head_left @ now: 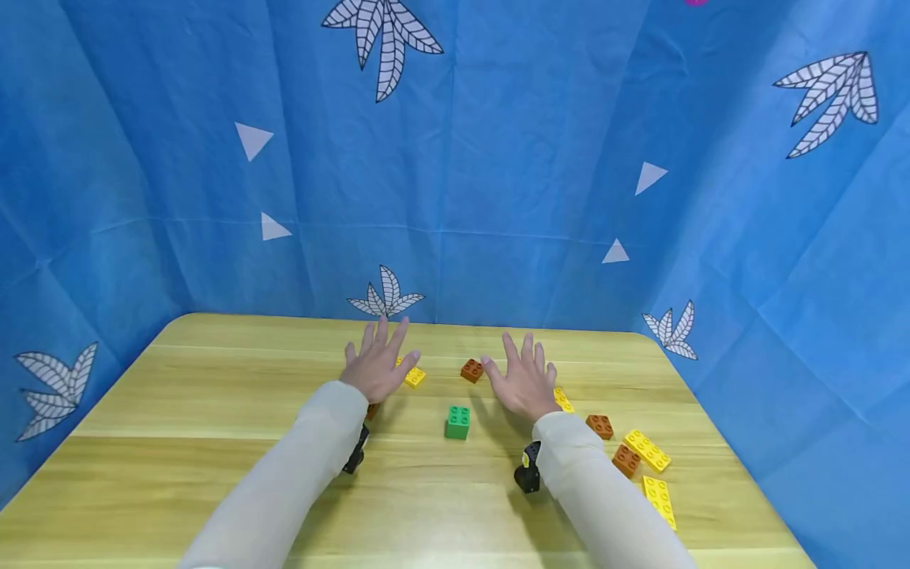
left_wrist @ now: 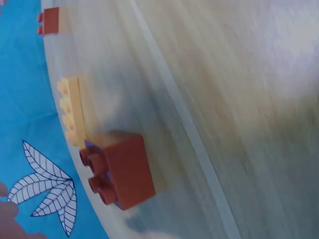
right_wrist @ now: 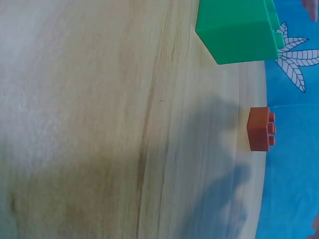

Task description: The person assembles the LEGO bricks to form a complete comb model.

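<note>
My left hand (head_left: pixel 374 368) hovers over the table with fingers spread, holding nothing. Beside its thumb lies a yellow toy brick (head_left: pixel 414 377), partly covered by the hand. A brown brick (left_wrist: pixel 127 172) looms large in the left wrist view; in the head view the left wrist mostly hides it. My right hand (head_left: pixel 524 385), fingers also spread and nothing in them, is above the table to the right. Between the hands stand a green brick (head_left: pixel 458 423) and, farther back, a brown brick (head_left: pixel 472 371). Another yellow brick (head_left: pixel 563 400) shows partly behind the right hand.
Right of my right forearm lie two brown bricks, one farther back (head_left: pixel 600 427) and one nearer (head_left: pixel 626 461), plus two long yellow bricks (head_left: pixel 647 450), the second (head_left: pixel 659 501) closer to me. A blue curtain (head_left: pixel 455 197) borders the wooden table (head_left: pixel 213 395) at the back and sides.
</note>
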Demonstrator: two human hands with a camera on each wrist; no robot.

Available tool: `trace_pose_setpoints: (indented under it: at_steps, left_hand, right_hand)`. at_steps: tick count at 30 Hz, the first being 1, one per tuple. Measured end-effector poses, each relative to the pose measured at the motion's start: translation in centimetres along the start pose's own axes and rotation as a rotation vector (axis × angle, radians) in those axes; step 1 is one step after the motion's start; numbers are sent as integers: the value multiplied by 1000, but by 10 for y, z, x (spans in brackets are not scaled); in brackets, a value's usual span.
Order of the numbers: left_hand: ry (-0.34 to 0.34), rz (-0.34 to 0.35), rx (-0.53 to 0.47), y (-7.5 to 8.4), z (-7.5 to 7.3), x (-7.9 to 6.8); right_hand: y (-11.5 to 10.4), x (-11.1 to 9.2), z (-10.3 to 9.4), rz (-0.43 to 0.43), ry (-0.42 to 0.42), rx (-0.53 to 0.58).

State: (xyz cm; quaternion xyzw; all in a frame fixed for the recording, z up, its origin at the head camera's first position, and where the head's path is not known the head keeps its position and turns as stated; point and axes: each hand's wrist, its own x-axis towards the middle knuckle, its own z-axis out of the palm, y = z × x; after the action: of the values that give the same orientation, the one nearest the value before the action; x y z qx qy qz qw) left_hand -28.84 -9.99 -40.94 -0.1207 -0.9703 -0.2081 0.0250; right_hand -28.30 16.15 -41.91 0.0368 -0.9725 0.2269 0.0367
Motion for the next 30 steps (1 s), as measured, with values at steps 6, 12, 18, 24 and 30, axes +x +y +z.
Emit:
trace_pose_setpoints:
  at_steps: [6,12,18,24,30]
  left_hand:
    - [-51,33,-84,6,1,-7]
    - [-74,65,-226,11,0,-14]
    - [-117,99,-334,14,3,-20]
    - [-136,149,-414,19,8,-27]
    - [-163,140,-479,23,14,-35]
  right_hand:
    - [2,-5,3,23,-7,40]
    - [1,-4,1,11,14,109]
    - [-4,-3,-1,11,12,155]
    - [-8,-8,-2,28,7,196]
    - [-11,-11,2,28,7,237]
